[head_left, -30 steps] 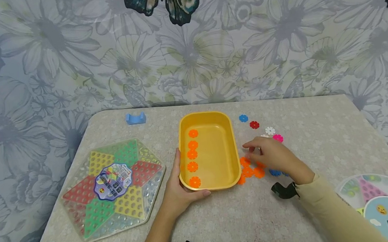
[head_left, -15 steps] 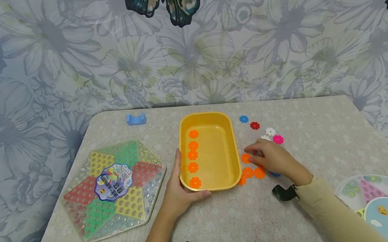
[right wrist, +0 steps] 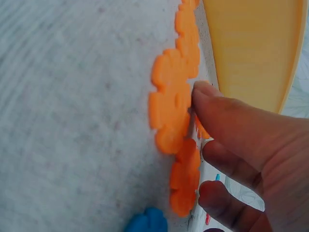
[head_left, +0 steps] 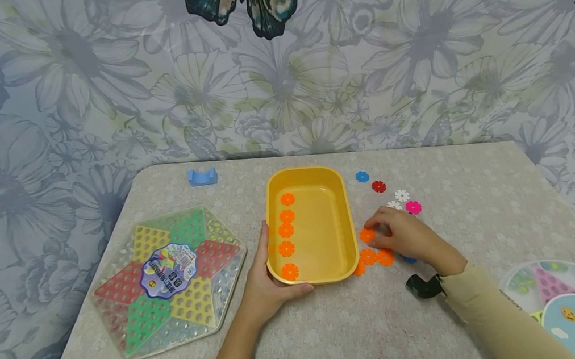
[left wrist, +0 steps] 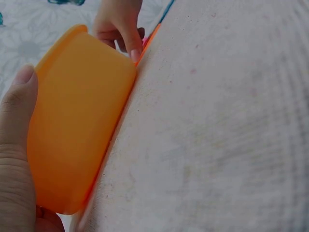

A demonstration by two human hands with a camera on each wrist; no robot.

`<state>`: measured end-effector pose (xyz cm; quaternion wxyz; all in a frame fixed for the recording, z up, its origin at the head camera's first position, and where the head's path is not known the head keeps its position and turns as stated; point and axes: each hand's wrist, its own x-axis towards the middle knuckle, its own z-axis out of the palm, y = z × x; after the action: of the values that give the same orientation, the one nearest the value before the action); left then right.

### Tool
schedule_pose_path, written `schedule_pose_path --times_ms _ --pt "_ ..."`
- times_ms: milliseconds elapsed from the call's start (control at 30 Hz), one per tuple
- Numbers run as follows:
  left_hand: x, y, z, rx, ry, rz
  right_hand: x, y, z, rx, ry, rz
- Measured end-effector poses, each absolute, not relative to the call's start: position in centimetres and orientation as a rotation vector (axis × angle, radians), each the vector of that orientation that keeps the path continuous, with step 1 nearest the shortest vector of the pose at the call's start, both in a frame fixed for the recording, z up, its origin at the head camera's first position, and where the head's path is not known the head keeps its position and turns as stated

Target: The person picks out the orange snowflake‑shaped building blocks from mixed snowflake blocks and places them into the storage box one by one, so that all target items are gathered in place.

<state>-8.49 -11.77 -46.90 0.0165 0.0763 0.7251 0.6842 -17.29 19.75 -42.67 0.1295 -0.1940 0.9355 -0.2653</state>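
Observation:
A yellow plastic tray (head_left: 322, 228) stands mid-table, with a column of several orange flower-shaped discs (head_left: 287, 248) along its left side. My left hand (head_left: 264, 293) grips its near left corner, fingers along the side and thumb at the near edge. Just right of the tray, my right hand (head_left: 407, 234) pinches an orange flower-shaped disc (head_left: 366, 235) between thumb and index finger, low over the table. More orange discs (right wrist: 171, 101) lie close by its thumb in the right wrist view. A blue disc (right wrist: 147, 222) is partly hidden by the right hand in the head view.
Loose blue (head_left: 362, 177), red (head_left: 378, 186), white (head_left: 402, 195) and pink (head_left: 414, 207) discs lie beyond the right hand. A hexagonal Chinese checkers board (head_left: 173, 280) is at left, a blue plastic piece (head_left: 202, 177) behind it. A round game board (head_left: 558, 281) sits front right.
My right hand's index finger and thumb have come down around one orange disc, which now shows between them. The left hand and tray have stayed in place.

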Motion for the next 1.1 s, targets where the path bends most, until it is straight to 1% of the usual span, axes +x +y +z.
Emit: schedule_pose_path --times_ms 567,867,1100 --pt "-8.48 -11.79 -47.0 0.242 2.245 2.136 -17.23 20.05 -42.59 -0.555 2.69 -0.761" --pt "-8.43 -11.82 -47.06 0.248 2.251 2.131 -17.1 20.05 -42.5 -0.677 2.752 -0.68" --pt "-8.49 -11.9 -47.18 0.265 2.227 2.145 -17.77 20.35 -42.07 -0.615 2.817 -0.636"
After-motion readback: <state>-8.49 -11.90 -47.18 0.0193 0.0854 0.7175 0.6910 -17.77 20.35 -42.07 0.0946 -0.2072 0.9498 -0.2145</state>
